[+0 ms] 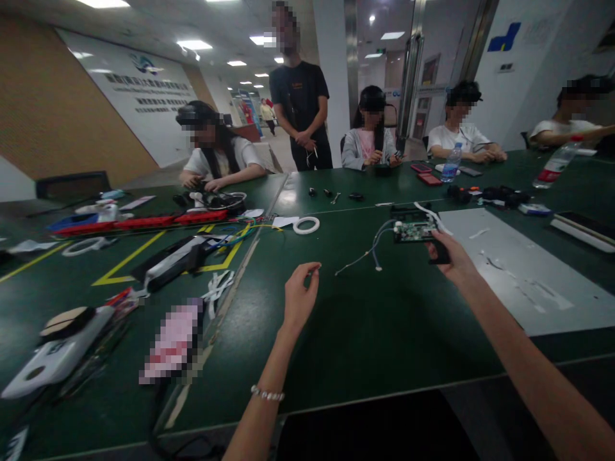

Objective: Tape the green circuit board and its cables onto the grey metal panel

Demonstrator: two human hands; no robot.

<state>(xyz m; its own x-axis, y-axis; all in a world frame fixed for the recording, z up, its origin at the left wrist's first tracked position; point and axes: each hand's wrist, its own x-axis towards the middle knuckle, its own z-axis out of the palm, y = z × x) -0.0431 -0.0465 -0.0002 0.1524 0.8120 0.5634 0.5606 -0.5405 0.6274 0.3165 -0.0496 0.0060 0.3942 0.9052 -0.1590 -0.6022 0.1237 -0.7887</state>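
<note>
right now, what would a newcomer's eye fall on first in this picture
Probably the green circuit board held in the right hand at the dark green table, with grey-blue wires trailing from its left side. Next might come the standing person in black beyond the table's far edge, then the flat white ring left of the board.

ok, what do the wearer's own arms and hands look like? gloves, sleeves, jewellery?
No gloves on the left hand or right hand, and no sleeves in view. A pale, beaded-looking bracelet circles the left forearm; nothing visible is worn on the right forearm.
</note>
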